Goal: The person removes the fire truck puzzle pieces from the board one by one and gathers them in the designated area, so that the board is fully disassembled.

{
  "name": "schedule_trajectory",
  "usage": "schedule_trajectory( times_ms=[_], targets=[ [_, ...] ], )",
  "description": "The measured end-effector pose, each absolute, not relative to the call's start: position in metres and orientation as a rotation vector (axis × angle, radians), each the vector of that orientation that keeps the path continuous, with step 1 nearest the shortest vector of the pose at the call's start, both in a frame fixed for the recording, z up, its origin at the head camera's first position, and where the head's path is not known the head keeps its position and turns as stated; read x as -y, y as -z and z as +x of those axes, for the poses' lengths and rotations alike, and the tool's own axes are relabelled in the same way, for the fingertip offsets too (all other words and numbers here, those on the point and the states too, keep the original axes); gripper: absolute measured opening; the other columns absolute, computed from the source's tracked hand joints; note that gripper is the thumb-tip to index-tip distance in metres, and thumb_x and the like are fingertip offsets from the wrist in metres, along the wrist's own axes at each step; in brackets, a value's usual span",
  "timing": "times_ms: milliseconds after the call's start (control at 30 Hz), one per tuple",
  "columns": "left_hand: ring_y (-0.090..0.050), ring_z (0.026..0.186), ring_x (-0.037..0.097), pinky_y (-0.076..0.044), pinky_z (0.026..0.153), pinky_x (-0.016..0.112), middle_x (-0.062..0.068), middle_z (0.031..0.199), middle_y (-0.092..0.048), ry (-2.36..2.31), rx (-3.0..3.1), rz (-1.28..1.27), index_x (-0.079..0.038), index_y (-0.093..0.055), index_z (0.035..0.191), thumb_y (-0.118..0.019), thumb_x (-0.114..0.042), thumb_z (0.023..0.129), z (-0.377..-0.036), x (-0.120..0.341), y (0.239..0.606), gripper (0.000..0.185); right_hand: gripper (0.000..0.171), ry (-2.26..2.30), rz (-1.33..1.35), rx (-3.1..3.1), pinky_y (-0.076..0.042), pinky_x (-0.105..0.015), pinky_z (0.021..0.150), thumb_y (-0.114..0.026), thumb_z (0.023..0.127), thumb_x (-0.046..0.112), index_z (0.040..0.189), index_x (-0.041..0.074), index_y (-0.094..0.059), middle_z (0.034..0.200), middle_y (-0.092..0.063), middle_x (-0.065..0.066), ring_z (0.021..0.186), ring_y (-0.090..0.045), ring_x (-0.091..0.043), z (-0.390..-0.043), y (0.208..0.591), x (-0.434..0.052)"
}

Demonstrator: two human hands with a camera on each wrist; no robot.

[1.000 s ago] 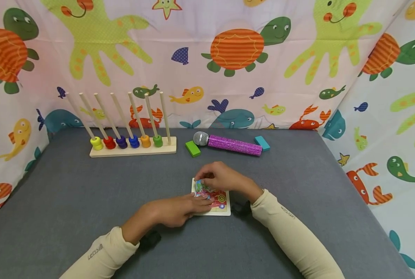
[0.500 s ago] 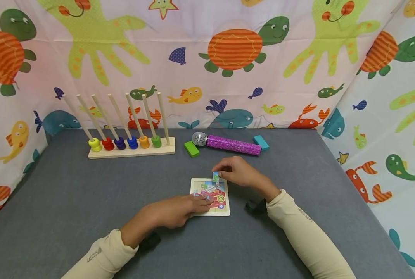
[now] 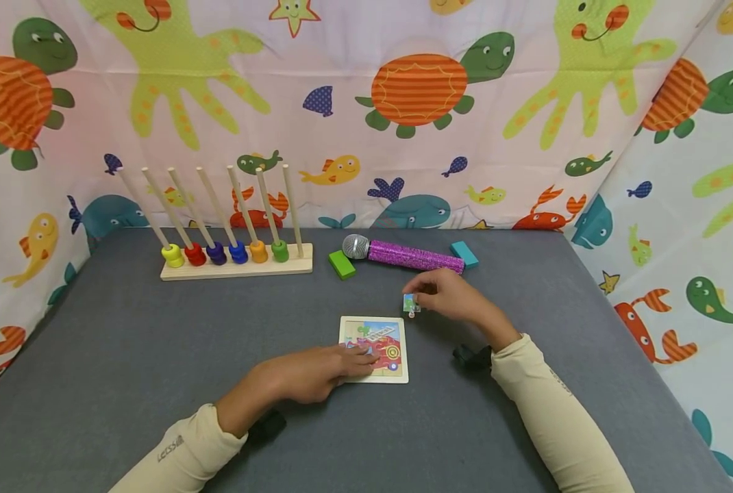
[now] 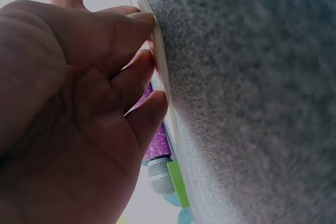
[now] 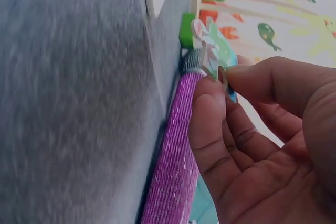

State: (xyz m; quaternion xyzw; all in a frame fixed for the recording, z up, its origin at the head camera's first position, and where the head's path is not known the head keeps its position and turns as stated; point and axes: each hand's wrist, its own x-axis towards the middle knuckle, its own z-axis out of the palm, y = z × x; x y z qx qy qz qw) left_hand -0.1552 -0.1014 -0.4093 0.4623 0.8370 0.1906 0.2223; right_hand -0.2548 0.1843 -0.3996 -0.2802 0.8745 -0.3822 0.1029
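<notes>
Overall, we log a grey tabletop (image 3: 157, 356) with the picture puzzle near its middle, the near point of reference for all bearings. At ten o'clock stands the pegged rack (image 3: 237, 272); at one o'clock lies the purple microphone (image 3: 412, 255). The left hand (image 3: 323, 370) comes in from eight o'clock, fingers extended and resting on the picture, not clenched. The right hand (image 3: 449, 294), at two o'clock, pinches a loose piece (image 3: 410, 302) between thumb and fingers, off the puzzle and clear of the cloth. Progress, as we judge it: most of the picture sits in its tray, one piece is out and in hand, and a plain tan patch towards half past ten inside the rim looks unfilled. Whether more gaps lie beneath the left fingers, we cannot tell. The puzzle (image 3: 405, 352) itself lies flat: squarish, pale wooden rim, a red vehicle with a whitish ladder and a yellow round on its side, blue above. The piece, smallest of our entries, is thin, blue and green on its face, with rounded tabs showing in the right wrist view.
</notes>
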Motion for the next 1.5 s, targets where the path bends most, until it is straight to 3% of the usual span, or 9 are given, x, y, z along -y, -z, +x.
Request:
schedule_trajectory(
  times_ms=[200,500,700,1033,1500],
  targets=[
    [-0.026,0.142,0.017,-0.019,0.115,0.04,-0.003,0.154,-0.035,-0.53,-2.296,1.228,-0.012,-0.048,0.145,-0.042,0.0,0.101,-0.155,0.103,0.41,0.045,0.018,1.149,-0.808,-2.588,-0.048,-0.029,0.057,-0.061,0.09,-0.002,0.102,0.002,-0.073,0.085,-0.067,-0.004,0.067,-0.056,-0.017,-0.26,0.4,-0.198],
    [-0.025,0.143,0.021,-0.02,0.115,0.04,0.002,0.154,-0.034,-0.545,-2.278,1.316,-0.008,-0.046,0.145,-0.042,0.004,0.099,-0.151,0.106,0.416,0.048,0.02,1.16,-0.696,-2.537,-0.05,-0.028,0.059,-0.06,0.089,-0.004,0.105,-0.003,-0.072,0.087,-0.067,-0.009,0.068,-0.057,-0.019,-0.274,0.411,-0.215],
    [-0.025,0.143,0.021,-0.02,0.115,0.04,0.004,0.155,-0.034,-0.55,-2.265,1.362,-0.007,-0.046,0.145,-0.041,0.004,0.1,-0.15,0.105,0.418,0.047,0.02,1.13,-0.697,-2.534,-0.047,-0.027,0.055,-0.059,0.09,-0.005,0.104,-0.003,-0.072,0.079,-0.065,-0.007,0.064,-0.055,-0.016,-0.275,0.417,-0.223],
    [-0.025,0.143,0.019,-0.018,0.116,0.04,0.003,0.155,-0.034,-0.54,-2.246,1.344,-0.007,-0.045,0.146,-0.041,0.005,0.1,-0.154,0.103,0.415,0.048,0.02,1.059,-0.716,-2.582,-0.044,-0.026,0.058,-0.06,0.09,-0.004,0.105,-0.003,-0.073,0.089,-0.068,-0.008,0.068,-0.051,-0.016,-0.275,0.421,-0.222],
    [-0.024,0.144,0.02,-0.019,0.115,0.038,0.003,0.155,-0.033,-0.52,-2.251,1.311,-0.007,-0.047,0.145,-0.043,0.007,0.098,-0.157,0.105,0.408,0.049,0.016,1.052,-0.723,-2.649,-0.051,-0.034,0.074,-0.065,0.089,-0.002,0.103,-0.003,-0.073,0.098,-0.071,-0.012,0.082,-0.059,-0.02,-0.281,0.421,-0.218]
  ],
)
